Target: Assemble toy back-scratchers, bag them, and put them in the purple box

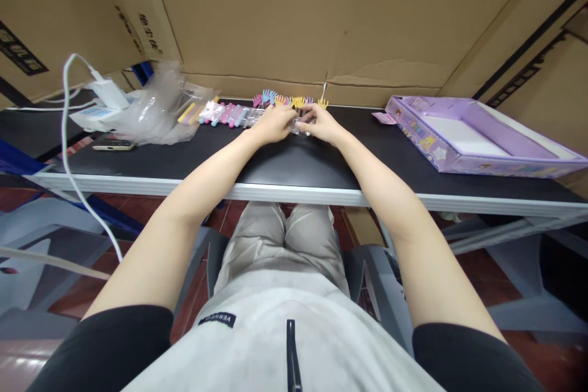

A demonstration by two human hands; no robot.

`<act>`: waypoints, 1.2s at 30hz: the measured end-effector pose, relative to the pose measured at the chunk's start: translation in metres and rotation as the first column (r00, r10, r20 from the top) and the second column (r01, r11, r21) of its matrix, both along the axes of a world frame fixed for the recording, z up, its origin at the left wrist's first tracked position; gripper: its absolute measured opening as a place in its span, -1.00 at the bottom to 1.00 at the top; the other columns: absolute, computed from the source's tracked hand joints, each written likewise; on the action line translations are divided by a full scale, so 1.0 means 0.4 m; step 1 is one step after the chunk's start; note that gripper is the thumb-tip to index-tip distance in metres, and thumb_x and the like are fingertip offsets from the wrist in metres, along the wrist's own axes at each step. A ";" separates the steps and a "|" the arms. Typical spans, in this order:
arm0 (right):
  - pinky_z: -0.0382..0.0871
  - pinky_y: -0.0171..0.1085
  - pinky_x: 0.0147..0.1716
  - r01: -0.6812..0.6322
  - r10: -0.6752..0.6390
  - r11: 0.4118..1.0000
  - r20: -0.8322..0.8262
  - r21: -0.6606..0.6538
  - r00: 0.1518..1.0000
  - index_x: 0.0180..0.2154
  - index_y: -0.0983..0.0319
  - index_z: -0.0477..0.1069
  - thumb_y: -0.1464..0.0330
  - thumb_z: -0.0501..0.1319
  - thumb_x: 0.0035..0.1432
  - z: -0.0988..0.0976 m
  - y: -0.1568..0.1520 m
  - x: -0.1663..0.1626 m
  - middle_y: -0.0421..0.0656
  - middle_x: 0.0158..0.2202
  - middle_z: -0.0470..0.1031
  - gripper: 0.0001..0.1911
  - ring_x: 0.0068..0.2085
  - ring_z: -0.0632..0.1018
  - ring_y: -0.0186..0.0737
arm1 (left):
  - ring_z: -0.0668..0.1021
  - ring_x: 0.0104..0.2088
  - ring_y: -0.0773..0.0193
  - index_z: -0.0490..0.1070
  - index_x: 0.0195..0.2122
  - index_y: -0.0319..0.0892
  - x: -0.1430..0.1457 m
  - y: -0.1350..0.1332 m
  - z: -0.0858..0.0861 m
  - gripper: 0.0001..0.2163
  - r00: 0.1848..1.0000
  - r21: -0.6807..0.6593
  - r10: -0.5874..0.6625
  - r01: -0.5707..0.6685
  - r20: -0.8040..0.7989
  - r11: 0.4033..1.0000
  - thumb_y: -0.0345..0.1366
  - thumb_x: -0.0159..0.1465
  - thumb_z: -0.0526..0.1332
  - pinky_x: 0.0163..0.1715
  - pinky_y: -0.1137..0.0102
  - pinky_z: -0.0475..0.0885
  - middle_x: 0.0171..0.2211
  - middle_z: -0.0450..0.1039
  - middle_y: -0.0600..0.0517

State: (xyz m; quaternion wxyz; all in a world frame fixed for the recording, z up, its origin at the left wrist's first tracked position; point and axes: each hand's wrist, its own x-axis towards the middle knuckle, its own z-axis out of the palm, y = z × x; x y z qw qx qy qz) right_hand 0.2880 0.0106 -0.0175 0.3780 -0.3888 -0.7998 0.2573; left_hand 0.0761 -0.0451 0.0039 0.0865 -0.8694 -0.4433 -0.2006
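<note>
My left hand [275, 124] and my right hand [323, 125] are close together near the back of the black table. Both have curled fingers on a crinkled clear plastic wrapper [301, 127]; what is inside it is mostly hidden by the fingers. Just behind them stands a row of small pink, blue, yellow and purple plastic pieces with finger-like prongs [269, 97]. Left of my left hand lie pastel pink, purple and blue sticks with rounded ends [227, 114], side by side. Clear film covers part of that row.
A purple printed cardboard tray [441, 156] sits at the right. On the left are a heap of clear plastic bags [156, 110], yellow sticks [187, 113], a phone-like device [114, 144], and a white plug [108, 92] with its cable hanging over the edge. Cardboard walls [349, 18] close off the back.
</note>
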 end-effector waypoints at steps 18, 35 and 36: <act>0.34 0.12 0.20 -0.149 -0.177 0.845 0.533 0.513 0.827 0.15 0.23 0.50 0.34 0.21 0.47 0.094 -0.134 -0.020 0.17 0.18 0.53 -0.71 0.21 0.50 0.23 | 0.71 -0.02 -0.12 0.60 0.04 -0.18 -0.026 0.033 -0.006 -0.69 0.983 -0.030 -0.100 0.106 0.156 0.994 -0.30 0.30 0.24 0.05 0.13 0.56 -0.11 0.71 -0.19; 0.27 0.10 0.16 -0.188 -0.240 0.745 0.521 0.640 0.819 -0.01 0.20 0.59 0.43 -0.01 0.54 0.094 -0.115 -0.010 0.07 0.00 0.59 -0.63 0.10 0.51 0.13 | 0.66 -0.07 -0.09 0.61 -0.04 -0.16 -0.047 0.028 0.010 -0.62 0.983 -0.029 -0.133 0.138 0.127 0.990 0.02 0.30 0.35 0.02 0.15 0.52 -0.10 0.68 -0.17; 0.28 0.11 0.16 -0.181 -0.242 0.747 0.516 0.640 0.822 -0.02 0.19 0.59 0.42 -0.01 0.54 0.095 -0.115 -0.008 0.07 -0.01 0.59 -0.63 0.10 0.51 0.14 | 0.65 -0.08 -0.08 0.61 -0.04 -0.17 -0.049 0.027 0.013 -0.59 0.980 -0.029 -0.139 0.144 0.139 0.989 0.06 0.31 0.35 0.01 0.16 0.52 -0.10 0.68 -0.17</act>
